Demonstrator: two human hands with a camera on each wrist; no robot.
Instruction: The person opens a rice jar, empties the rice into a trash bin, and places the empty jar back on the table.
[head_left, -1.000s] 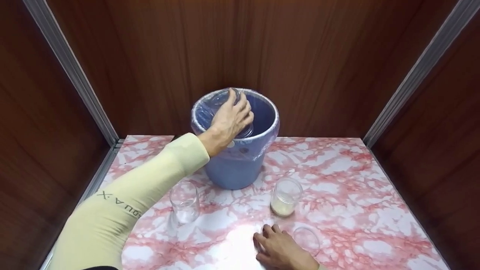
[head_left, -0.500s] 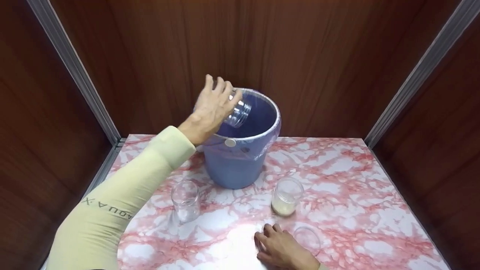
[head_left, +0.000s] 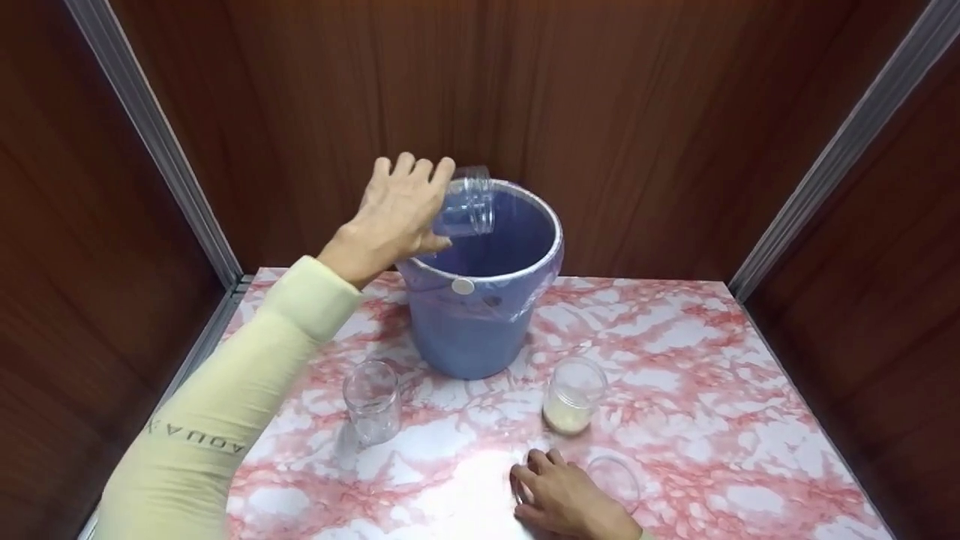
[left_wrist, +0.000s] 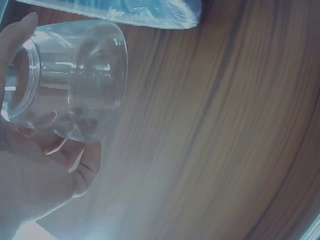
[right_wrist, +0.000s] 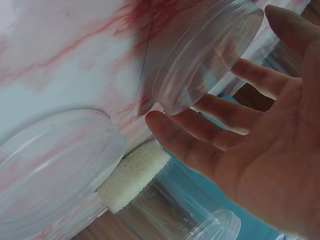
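Note:
Over the blue bin [head_left: 469, 330], my left hand [head_left: 397, 206] holds a clear jar [head_left: 469, 202] on its side, mouth toward the right. In the left wrist view the thumb and fingers curl round this jar [left_wrist: 80, 75], and no contents show inside. My right hand [head_left: 566, 499] is low at the table's front, its fingers and thumb round the edge of a clear lid [right_wrist: 210, 55]. Just beyond that hand stands a clear jar of pale grains [head_left: 568, 412], seen also in the right wrist view as grains [right_wrist: 135, 175]. A second clear lid [head_left: 613, 480] lies beside the hand.
Another clear jar [head_left: 373, 405] stands left on the red-and-white marbled table [head_left: 675, 337]. A clear plastic liner [head_left: 525, 300] hangs over the bin's rim. Brown wood-grain panels [head_left: 600, 112] with metal corner posts [head_left: 847, 150] enclose the back and sides.
My left hand has drawn back left from the bin's mouth, turning the jar onto its side. The right hand and the jars on the table have stayed put.

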